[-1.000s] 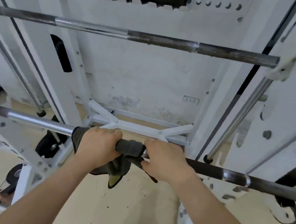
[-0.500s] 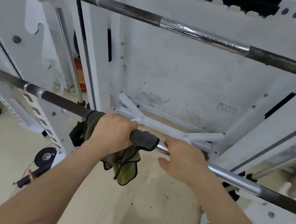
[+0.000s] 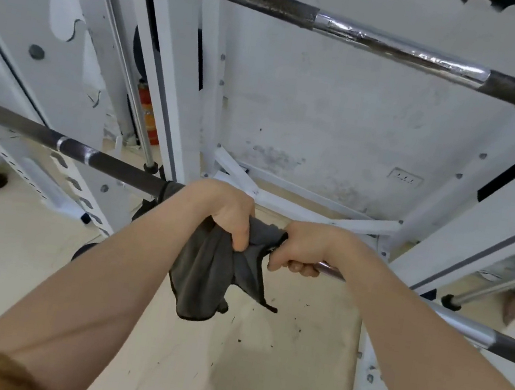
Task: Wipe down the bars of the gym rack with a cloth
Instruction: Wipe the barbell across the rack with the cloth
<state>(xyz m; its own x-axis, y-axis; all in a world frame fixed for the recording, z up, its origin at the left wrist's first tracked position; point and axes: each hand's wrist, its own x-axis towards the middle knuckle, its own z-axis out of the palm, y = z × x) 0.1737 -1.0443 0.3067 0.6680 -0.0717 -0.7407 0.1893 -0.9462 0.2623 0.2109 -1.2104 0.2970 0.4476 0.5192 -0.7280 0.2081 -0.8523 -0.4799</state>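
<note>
- The cloth (image 3: 213,275) sits on the lower bar (image 3: 112,165), close to the middle of its visible span, bunched over the top with its loose end hanging straight down toward the floor (image 3: 3,255).
- The left hand (image 3: 223,213) is clenched over the cloth, fingers curled down and squeezing the fabric against the bar.
- The right hand (image 3: 304,249) is wrapped round the bare bar just beside the cloth, fingers curled underneath; the cloth's edge reaches it (whether it also pinches that edge, I cannot tell).
- Progress, as a judgement: the wipe is under way on the lower bar only. The dark stretch to the left and the chrome and dark stretches to the right both lie outside the cloth.
- The upper bar (image 3: 343,28) has no cloth or hand on it and looks mottled, so it likely remains to do, as do the uprights of the rack (image 3: 440,223).
- The lower bar's long axis runs across the person, from far left to near right in view, so wiping strokes would go sideways along it.
</note>
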